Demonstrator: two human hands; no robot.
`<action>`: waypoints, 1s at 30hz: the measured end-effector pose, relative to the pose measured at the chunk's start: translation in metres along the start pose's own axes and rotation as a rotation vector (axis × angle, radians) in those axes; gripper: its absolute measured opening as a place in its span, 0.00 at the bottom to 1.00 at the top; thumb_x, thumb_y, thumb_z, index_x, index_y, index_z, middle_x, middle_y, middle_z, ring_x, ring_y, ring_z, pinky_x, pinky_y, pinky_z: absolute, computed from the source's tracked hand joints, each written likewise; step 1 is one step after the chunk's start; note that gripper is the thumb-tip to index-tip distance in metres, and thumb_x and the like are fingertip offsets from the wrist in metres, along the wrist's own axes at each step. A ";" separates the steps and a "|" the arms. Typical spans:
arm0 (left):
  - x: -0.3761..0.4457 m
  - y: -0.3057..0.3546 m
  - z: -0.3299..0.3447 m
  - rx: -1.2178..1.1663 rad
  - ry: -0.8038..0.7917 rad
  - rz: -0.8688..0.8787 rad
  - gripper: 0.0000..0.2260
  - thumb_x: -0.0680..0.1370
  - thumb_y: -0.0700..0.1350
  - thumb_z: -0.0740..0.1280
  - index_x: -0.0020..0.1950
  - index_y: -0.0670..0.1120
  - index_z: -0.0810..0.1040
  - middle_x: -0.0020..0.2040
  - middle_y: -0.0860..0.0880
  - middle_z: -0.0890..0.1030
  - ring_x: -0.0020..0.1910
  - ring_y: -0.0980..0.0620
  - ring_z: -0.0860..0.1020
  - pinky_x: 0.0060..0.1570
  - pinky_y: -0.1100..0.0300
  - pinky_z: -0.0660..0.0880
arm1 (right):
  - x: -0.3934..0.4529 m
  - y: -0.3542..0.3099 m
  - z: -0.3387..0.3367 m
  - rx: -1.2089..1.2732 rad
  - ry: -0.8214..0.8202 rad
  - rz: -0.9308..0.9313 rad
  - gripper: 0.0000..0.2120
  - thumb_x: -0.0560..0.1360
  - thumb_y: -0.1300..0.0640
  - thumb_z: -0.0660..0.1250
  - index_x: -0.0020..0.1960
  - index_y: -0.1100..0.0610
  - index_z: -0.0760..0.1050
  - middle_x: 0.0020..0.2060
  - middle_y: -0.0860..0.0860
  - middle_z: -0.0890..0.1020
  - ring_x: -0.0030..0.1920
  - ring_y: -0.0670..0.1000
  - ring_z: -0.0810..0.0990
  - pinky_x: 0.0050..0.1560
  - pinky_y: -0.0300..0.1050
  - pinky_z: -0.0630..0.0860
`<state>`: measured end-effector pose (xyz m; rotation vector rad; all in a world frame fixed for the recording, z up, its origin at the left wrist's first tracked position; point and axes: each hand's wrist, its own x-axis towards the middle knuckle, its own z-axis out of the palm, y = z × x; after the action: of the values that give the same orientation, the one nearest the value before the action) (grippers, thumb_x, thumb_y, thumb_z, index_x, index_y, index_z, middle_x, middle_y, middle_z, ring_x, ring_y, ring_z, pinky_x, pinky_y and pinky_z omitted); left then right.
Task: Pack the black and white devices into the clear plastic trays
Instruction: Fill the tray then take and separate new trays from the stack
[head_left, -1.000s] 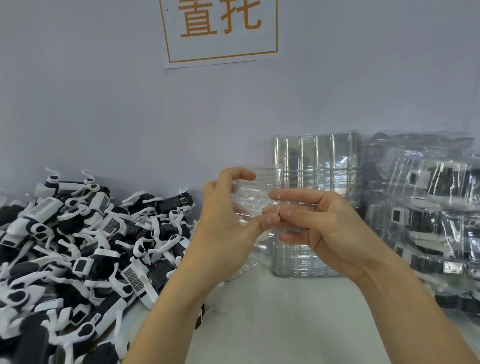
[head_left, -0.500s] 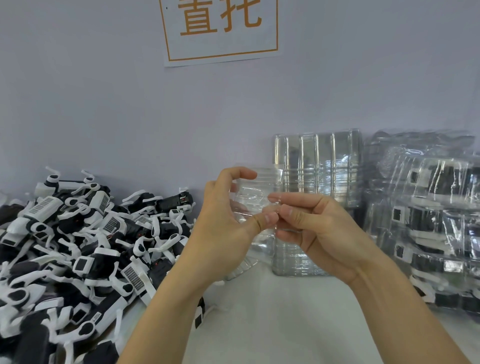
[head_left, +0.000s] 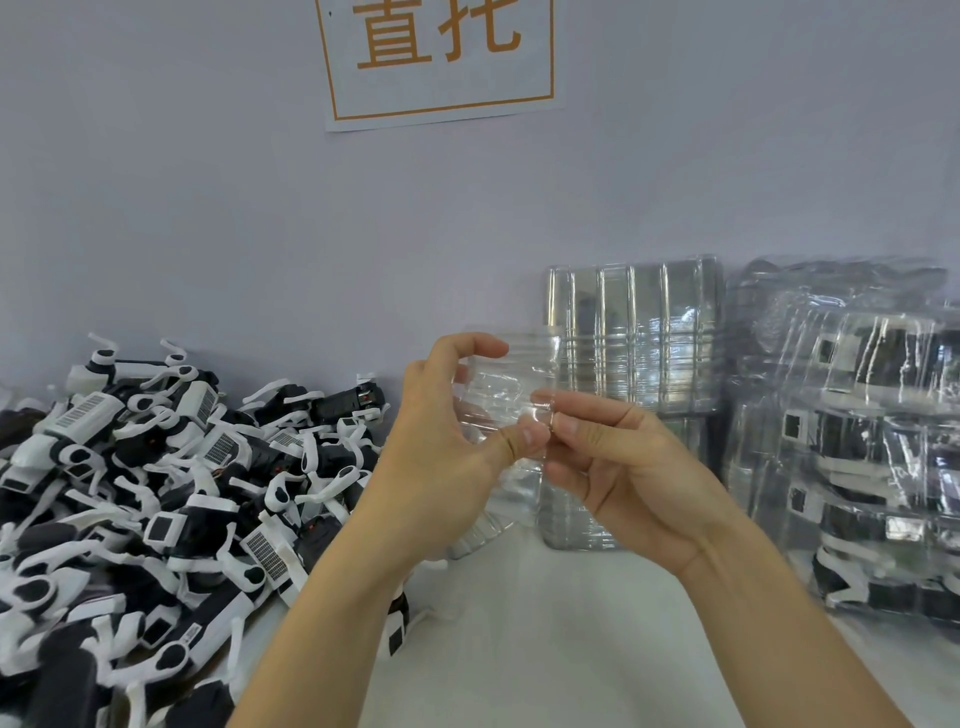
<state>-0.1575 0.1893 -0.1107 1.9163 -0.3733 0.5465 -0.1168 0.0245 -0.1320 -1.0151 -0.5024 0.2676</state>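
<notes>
Both hands hold one clear plastic tray (head_left: 506, 384) up above the table (head_left: 545, 649). The left hand (head_left: 447, 447) grips its left edge; the right hand (head_left: 618, 467) pinches its right edge. Left of that tray lies a pile of black and white devices (head_left: 156, 499).

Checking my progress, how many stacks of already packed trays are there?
1: the packed stack at the right against the wall, cut off by the frame edge, so more may be hidden.

Pale lavender wall (head_left: 208, 208) fills the upper frame, a white sign (head_left: 441, 57) with orange characters top centre, white surface (head_left: 545, 649) along the bottom.
</notes>
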 end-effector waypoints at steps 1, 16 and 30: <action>0.000 0.000 0.000 0.003 0.007 0.004 0.23 0.73 0.48 0.77 0.60 0.65 0.70 0.62 0.49 0.73 0.55 0.47 0.78 0.58 0.53 0.77 | 0.000 -0.001 0.000 -0.014 0.008 -0.007 0.10 0.67 0.64 0.71 0.45 0.57 0.87 0.39 0.54 0.86 0.37 0.49 0.85 0.37 0.38 0.81; -0.002 -0.001 0.002 0.142 -0.056 0.087 0.25 0.73 0.47 0.77 0.59 0.68 0.67 0.56 0.61 0.74 0.39 0.65 0.77 0.44 0.66 0.72 | -0.003 -0.013 0.004 -0.488 0.077 -0.104 0.04 0.72 0.59 0.75 0.46 0.53 0.86 0.42 0.58 0.87 0.43 0.54 0.87 0.41 0.42 0.82; 0.006 -0.006 -0.038 -0.063 0.436 0.143 0.22 0.79 0.31 0.65 0.54 0.60 0.69 0.52 0.51 0.84 0.41 0.49 0.84 0.45 0.46 0.83 | -0.007 -0.029 -0.019 -0.440 0.307 -0.293 0.09 0.74 0.68 0.70 0.41 0.57 0.84 0.34 0.55 0.86 0.33 0.49 0.84 0.33 0.38 0.79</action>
<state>-0.1576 0.2269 -0.0992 1.6609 -0.2399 1.0117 -0.1133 -0.0072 -0.1167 -1.3628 -0.4305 -0.2708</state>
